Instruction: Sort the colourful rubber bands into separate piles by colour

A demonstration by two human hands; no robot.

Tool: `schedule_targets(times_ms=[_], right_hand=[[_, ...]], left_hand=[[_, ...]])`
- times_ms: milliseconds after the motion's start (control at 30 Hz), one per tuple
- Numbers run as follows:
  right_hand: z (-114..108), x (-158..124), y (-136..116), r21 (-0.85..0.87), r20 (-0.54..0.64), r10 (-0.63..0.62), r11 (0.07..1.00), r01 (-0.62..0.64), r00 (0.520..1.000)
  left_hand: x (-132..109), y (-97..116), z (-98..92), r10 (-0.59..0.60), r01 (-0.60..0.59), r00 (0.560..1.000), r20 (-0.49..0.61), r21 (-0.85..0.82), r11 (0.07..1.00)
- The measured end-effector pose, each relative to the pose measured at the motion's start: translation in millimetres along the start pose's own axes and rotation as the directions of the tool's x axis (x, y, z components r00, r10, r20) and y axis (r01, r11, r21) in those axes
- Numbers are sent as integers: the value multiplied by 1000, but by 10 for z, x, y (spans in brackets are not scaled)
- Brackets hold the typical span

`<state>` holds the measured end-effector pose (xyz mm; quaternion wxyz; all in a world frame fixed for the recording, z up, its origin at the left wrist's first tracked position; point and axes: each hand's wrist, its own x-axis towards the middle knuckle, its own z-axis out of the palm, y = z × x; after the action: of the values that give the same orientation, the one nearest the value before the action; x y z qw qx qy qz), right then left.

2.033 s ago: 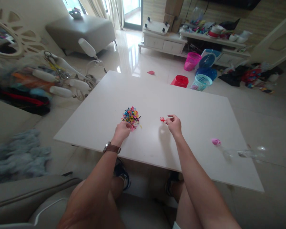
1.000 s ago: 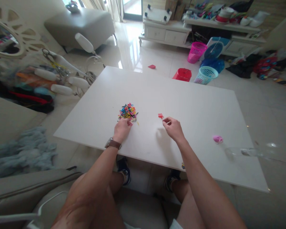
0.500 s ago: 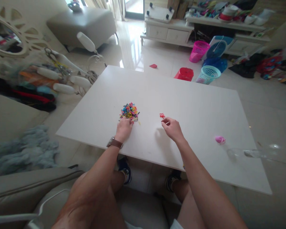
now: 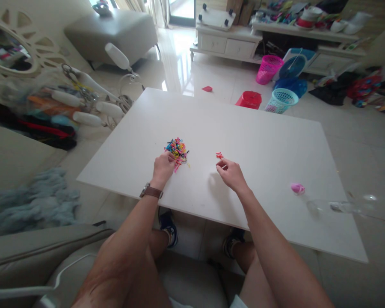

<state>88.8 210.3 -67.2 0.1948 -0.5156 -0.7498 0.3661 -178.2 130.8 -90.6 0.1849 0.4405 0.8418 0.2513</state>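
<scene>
A pile of small multicoloured strip-like pieces (image 4: 176, 146), too small to name for sure, lies left of the middle of the white table (image 4: 263, 137). My left hand (image 4: 163, 168), with a brown-strapped watch at its wrist, is at the pile's near left edge, its fingers pressed together. Whatever they pinch is hidden. Several pink pieces (image 4: 177, 165) stick out of the pile beside those fingertips. My right hand (image 4: 231, 174) hovers just short of a small group of red pieces (image 4: 219, 155). Its fingers are curled, with thumb and forefinger slightly apart and nothing visible between them.
On the table's right side lie a pink-purple object (image 4: 297, 188) and a clear, bottle-like object (image 4: 340, 207). Beyond the table's far edge stand a red stool or bin (image 4: 249, 100), a light-blue basket (image 4: 281, 100) and a pink basket (image 4: 268, 68). A white-shaded lamp (image 4: 117, 56) is at the left.
My left hand has shifted slightly left and towards the far side along the pile, uncovering pink pieces at its near edge. My right hand has stayed almost in place by the red pieces.
</scene>
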Motion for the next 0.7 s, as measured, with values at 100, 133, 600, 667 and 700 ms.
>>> schedule_targets(times_ms=[100, 133, 600, 667, 700], right_hand=[[16, 4, -4, -9, 4, -6, 1000, 6, 1000], [21, 6, -7, -14, 8, -10, 1000, 11, 1000], [16, -117, 135, -158, 139, 51, 987, -29, 989], [-23, -103, 173, -173, 140, 75, 984, -50, 987], [-42, -96, 182, -175, 137, 79, 983, -54, 987]], left_hand=[[-10, 20, -13, -7, 6, 1000, -30, -28, 1000], [-13, 36, -8, -1, 0, 999, -36, -44, 999], [111, 727, 765, 80, 11, 990, 119, -620, 785], [114, 851, 954, 43, 47, 991, 123, -648, 761], [110, 906, 1037, 17, 64, 993, 115, -665, 744]])
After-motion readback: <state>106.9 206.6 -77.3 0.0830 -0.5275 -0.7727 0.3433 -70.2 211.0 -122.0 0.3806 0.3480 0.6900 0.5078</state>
